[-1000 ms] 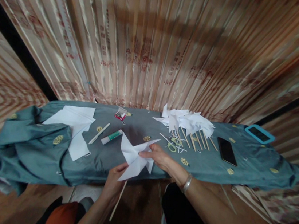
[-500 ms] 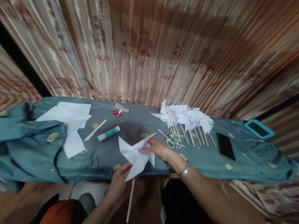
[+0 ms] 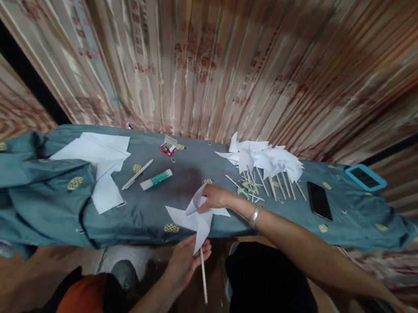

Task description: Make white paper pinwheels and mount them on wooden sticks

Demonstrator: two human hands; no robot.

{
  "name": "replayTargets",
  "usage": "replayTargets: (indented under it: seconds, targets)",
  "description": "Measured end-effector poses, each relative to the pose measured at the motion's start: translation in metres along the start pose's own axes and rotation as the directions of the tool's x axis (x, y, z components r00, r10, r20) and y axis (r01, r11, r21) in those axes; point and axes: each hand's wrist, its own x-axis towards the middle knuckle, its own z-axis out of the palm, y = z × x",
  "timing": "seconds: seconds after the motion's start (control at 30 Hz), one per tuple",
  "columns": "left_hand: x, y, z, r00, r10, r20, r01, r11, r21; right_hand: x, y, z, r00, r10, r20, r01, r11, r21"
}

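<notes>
A white paper pinwheel (image 3: 196, 220) on a thin wooden stick (image 3: 204, 278) is between my hands, at the front edge of the cloth-covered table. My left hand (image 3: 182, 261) is closed around the stick just below the paper, beside the lowest blade; the stick's bare end points down. From above, my right hand (image 3: 216, 197) grips the paper near the upper blade, its fingertips close to the centre. Right of that hand lie green-handled scissors (image 3: 249, 187), among thin white strips.
Several finished pinwheels (image 3: 266, 159) lie in a pile at the back right. Beyond them are a black phone (image 3: 319, 201) and a blue-framed device (image 3: 366, 177). To the left are a glue stick (image 3: 156, 179), a white pen (image 3: 137, 174), a small red box (image 3: 167, 146) and white paper sheets (image 3: 92, 151).
The pinwheel has turned, and its stick now slants to the lower right. My left hand has moved right, onto the stick; my right hand has shifted from the right blade toward the upper one.
</notes>
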Motion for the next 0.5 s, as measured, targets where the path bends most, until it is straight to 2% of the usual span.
replayTargets:
  seconds: [0.2, 0.33, 0.5]
  targets:
    - [0.002, -0.002, 0.004, 0.998, -0.033, -0.061, 0.031, 0.999, -0.034, 0.006, -0.013, -0.004, 0.995, 0.082, 0.050, -0.066, 0.959, -0.276]
    - [0.003, -0.002, 0.006, 0.995, -0.048, -0.093, 0.044, 0.998, -0.040, 0.005, -0.019, -0.007, 0.986, 0.123, 0.112, -0.078, 0.938, -0.337]
    - [0.005, -0.004, 0.007, 0.994, -0.042, -0.100, 0.037, 0.998, -0.044, 0.004, -0.021, -0.006, 0.981, 0.155, 0.119, -0.103, 0.927, -0.361]
